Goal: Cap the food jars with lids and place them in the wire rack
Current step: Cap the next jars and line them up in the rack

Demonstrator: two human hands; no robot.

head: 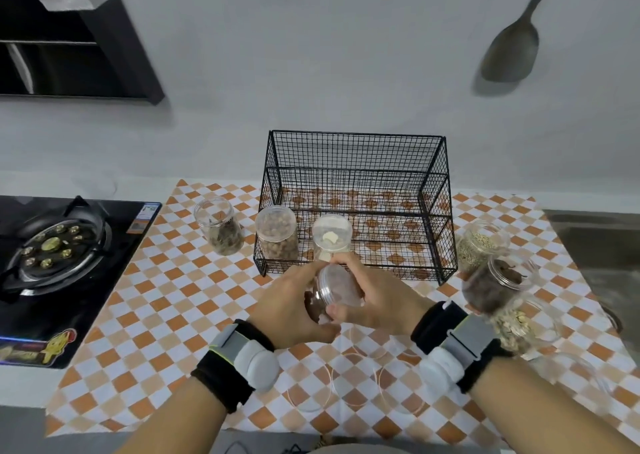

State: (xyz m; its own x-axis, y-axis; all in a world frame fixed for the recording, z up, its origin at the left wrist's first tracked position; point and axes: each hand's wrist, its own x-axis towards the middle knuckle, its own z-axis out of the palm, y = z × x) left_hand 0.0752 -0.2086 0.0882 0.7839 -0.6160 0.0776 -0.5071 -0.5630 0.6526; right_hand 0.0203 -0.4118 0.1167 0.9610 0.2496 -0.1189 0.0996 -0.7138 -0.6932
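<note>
Just before the rack (pixel 353 207), my left hand (pixel 289 310) gripped the jar (pixel 334 292) – right hand (pixel 372 297) clasped its lid (capping, I judged); next, racking it.

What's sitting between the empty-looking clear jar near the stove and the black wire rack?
In the head view, only bare orange-checked cloth separates the clear plastic jar from the black wire rack; the nut-filled jar beyond already stands inside the rack.

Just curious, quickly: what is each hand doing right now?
Left hand: closed around the brown-filled jar.
Right hand: fingers closed on that jar's lid end.
</note>
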